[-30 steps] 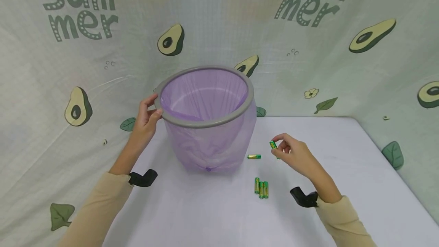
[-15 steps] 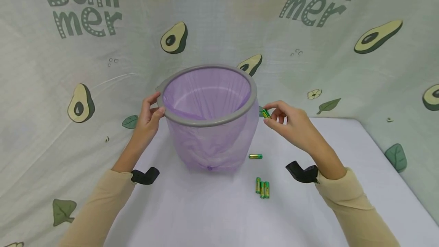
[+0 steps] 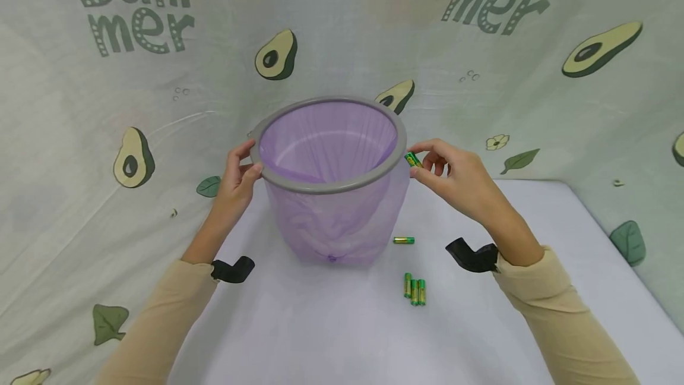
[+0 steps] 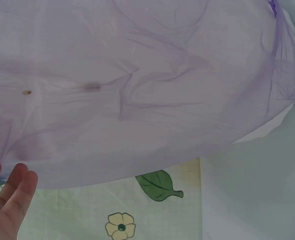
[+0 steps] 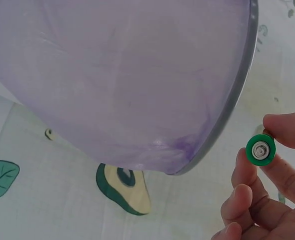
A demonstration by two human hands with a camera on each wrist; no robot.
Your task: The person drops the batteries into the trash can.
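A wastebasket (image 3: pixel 336 218) with a grey rim and a translucent purple bag liner stands on the white table. My left hand (image 3: pixel 237 180) rests its fingertips and thumb against the left side of the rim. Those fingers (image 4: pixel 20 192) lie fairly straight along the outside of the bag in the left wrist view. Just outside the rim on the right, my right hand (image 3: pixel 454 177) pinches a green battery (image 3: pixel 413 160) between thumb and fingers. The right wrist view shows the end of that battery (image 5: pixel 261 150) facing the camera, apart from the rim.
One green battery (image 3: pixel 404 240) lies on the table (image 3: pixel 299 325) right of the basket. Several more green batteries (image 3: pixel 414 292) lie together nearer the front. A cloth backdrop (image 3: pixel 331 28) printed with avocados and leaves hangs behind and along the sides.
My right hand has lifted the battery from low over the table, moving up and left to the wastebasket's right rim. My left hand has stayed at the rim. The whole view has shifted slightly.
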